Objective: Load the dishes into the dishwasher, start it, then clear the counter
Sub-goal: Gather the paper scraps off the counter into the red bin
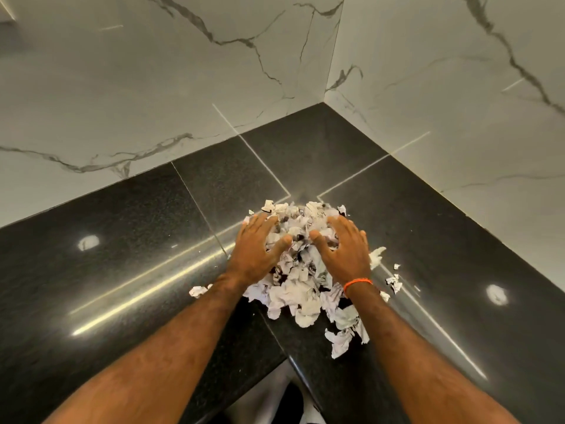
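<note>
A heap of torn, crumpled white paper scraps (301, 283) lies on the black granite counter (128, 240), near its inner corner. My left hand (258, 246) rests on the left side of the heap with its fingers spread and fairly straight. My right hand (344, 247) presses on the right side of the heap the same way, and it wears an orange wristband (357, 283). Neither hand grips anything that shows. No dishes or dishwasher are in view.
White marble-look walls (153, 87) meet behind the counter corner. A few stray paper scraps (394, 281) lie to the right of the heap, and one stray scrap (198, 291) lies to the left. The counter's front edge (293, 362) notches inward below the heap.
</note>
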A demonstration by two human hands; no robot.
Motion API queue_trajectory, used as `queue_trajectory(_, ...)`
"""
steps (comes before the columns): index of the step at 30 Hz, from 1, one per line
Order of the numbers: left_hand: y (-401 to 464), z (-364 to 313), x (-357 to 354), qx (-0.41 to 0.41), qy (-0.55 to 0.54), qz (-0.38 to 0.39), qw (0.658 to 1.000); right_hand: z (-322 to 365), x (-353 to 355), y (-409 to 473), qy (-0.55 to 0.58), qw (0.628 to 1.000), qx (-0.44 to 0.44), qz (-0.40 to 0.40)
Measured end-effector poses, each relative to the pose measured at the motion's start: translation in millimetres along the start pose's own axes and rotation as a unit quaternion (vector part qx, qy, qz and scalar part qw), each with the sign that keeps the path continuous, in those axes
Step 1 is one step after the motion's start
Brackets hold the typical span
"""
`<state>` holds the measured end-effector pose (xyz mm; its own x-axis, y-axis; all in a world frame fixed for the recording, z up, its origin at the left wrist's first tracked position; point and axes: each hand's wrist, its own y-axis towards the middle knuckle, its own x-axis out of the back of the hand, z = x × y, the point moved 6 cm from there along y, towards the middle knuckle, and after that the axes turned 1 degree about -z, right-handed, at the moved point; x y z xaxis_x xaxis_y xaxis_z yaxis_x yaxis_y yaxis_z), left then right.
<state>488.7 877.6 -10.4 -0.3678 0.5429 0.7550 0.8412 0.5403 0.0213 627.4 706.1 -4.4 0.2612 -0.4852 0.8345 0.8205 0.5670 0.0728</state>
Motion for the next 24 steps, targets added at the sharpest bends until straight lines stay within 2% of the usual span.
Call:
queue_trajectory(4, 12.7, -14.9, -16.3, 0.000, -0.114, -0.042, 0.993, 11.2, -2.9, 5.5, 0.056, 0.997, 0.035, -0.030)
queue_trajectory(8, 12.6, -43.4, -24.1, 0.015, -0.286, -0.051, 0.957, 22.6, -3.7, 9.7, 0.230, 0.971, 0.011, -0.065)
queue_trajectory(10, 13.3, -55.0, -26.3, 0.054, -0.373, -0.077, 0.923, 28.2, -9.9, 13.7, 0.375, 0.923, -0.052, -0.066)
queue_trajectory(13, 17.5, -62.8, -31.2, 0.137, -0.492, -0.131, 0.850, 37.5, -21.8, 20.8, 0.573, 0.802, -0.162, -0.055)
queue_trajectory(16, 21.0, -69.3, -33.6, 0.188, -0.585, -0.147, 0.775, 40.6, -23.5, 21.7, 0.658, 0.709, -0.239, -0.081)
queue_trajectory(18, 24.5, -69.9, -32.5, 0.213, -0.623, -0.160, 0.735, 45.9, -20.7, 22.7, 0.693, 0.673, -0.246, -0.086)
queue_trajectory(21, 25.9, -71.0, -27.9, 0.252, -0.639, -0.183, 0.704, 53.3, -12.3, 25.4, 0.702, 0.667, -0.236, -0.087)
queue_trajectory(24, 28.0, -71.5, -24.6, 0.260, -0.637, -0.176, 0.704, 58.4, -7.0, 27.1, 0.683, 0.689, -0.226, -0.090)
